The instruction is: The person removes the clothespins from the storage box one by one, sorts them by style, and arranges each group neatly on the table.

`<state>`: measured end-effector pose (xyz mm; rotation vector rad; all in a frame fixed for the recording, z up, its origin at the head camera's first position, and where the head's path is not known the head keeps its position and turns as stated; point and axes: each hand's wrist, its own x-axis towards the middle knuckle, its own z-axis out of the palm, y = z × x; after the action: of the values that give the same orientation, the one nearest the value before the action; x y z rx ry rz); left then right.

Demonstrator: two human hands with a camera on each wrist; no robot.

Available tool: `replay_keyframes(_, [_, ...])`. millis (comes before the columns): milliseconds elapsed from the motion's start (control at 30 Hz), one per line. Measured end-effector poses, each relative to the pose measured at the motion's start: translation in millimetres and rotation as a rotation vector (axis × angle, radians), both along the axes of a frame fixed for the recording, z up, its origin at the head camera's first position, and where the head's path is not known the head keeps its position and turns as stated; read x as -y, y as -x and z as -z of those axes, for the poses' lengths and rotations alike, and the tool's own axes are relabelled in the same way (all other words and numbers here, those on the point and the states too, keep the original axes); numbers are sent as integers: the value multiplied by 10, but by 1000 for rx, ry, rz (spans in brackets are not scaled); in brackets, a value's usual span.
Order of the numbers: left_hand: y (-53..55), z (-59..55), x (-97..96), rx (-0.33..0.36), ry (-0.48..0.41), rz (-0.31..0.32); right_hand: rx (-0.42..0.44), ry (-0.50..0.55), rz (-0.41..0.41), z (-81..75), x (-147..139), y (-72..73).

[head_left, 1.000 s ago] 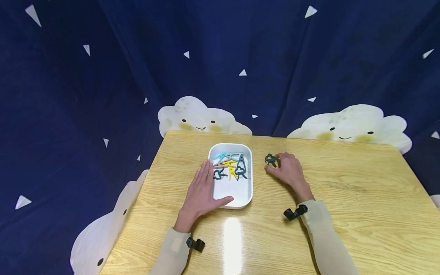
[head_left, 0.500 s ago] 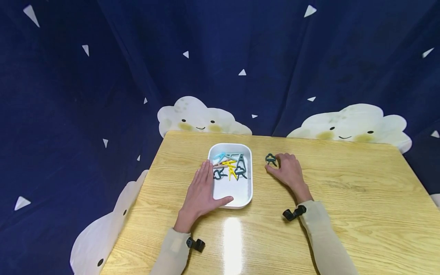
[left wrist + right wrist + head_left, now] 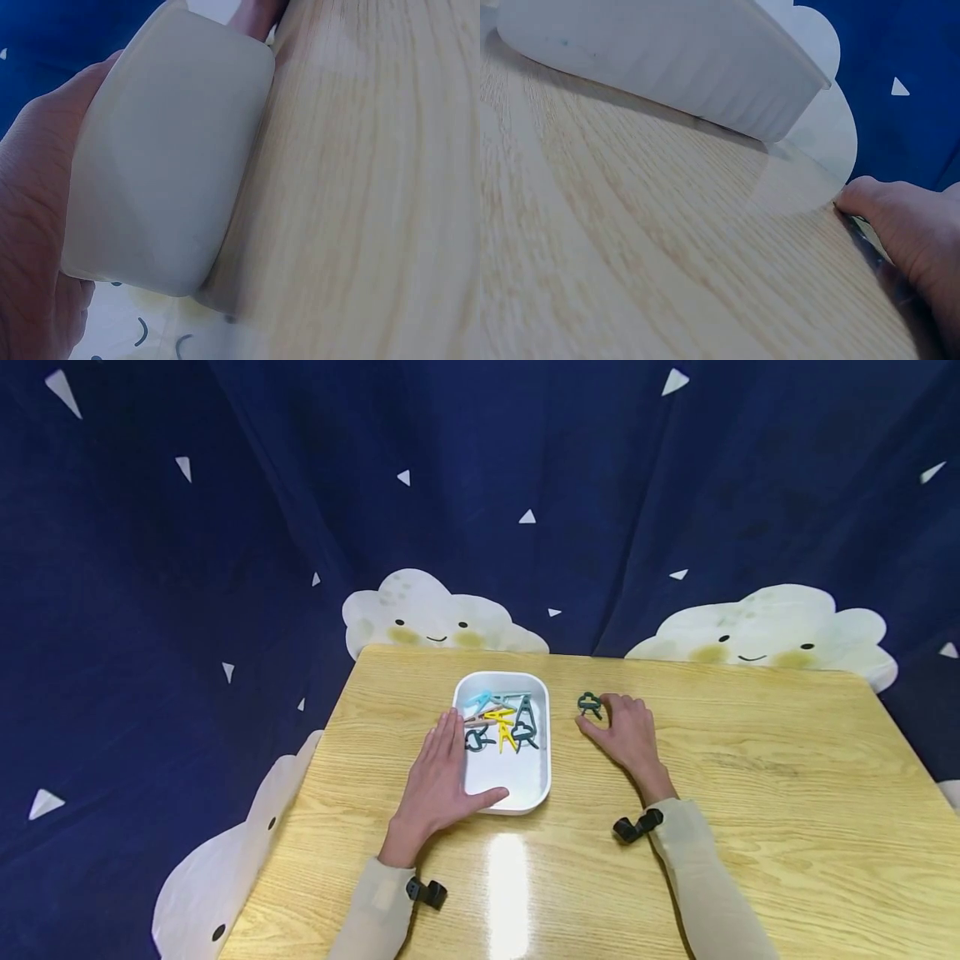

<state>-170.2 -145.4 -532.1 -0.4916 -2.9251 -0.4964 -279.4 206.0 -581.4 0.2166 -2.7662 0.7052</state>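
Note:
In the head view my left hand (image 3: 435,777) lies along the left side of a white plastic bin (image 3: 510,789), its fingers straight and the thumb over the near rim. The left wrist view shows the palm against the bin's wall (image 3: 165,150). Inside lie several clips, among them a yellow clip (image 3: 507,737), a light blue clip (image 3: 480,702) and a dark green clip (image 3: 525,714). Right of the bin, my right hand (image 3: 630,733) pinches a dark green, cloud-shaped clip (image 3: 589,700) at the tabletop between thumb and index finger. The right wrist view mostly hides this clip.
Everything rests on a light wooden table (image 3: 750,827). Along its far and left sides hangs a dark blue curtain (image 3: 480,443) printed with clouds and white triangles. Each wrist carries a small black camera (image 3: 637,827).
The dark green clip at my right hand has turned slightly and lies flatter. My right hand and forearm have shifted slightly left. My left hand and the bin have stayed in place.

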Motion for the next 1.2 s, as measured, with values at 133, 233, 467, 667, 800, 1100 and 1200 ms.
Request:
replay_keyframes(133, [4,1,-7,-9,-4,4,-5,3,3,15,-10,-18])
replay_keyframes(233, [7,3,-6,-13,-5,6,-11,4,3,17,-11,-30])
replay_keyframes(467, [4,11,15,-14,-8,4,-22,14,-5,16,4,-30])
replay_keyframes(667, [8,22,18,-16,-22,6,-26,18,-1,9,7,-24])
replay_keyframes(800, [14,25,10,-8,-16,4,-25,20,2,13,-6,-22])
replay_keyframes(1100, [13,16,20,-21,-16,3,-19,10,2,15,4,-7])
replay_keyframes(1200, [12,11,16,-15,-17,7,-17,14,4,10,1,-14])
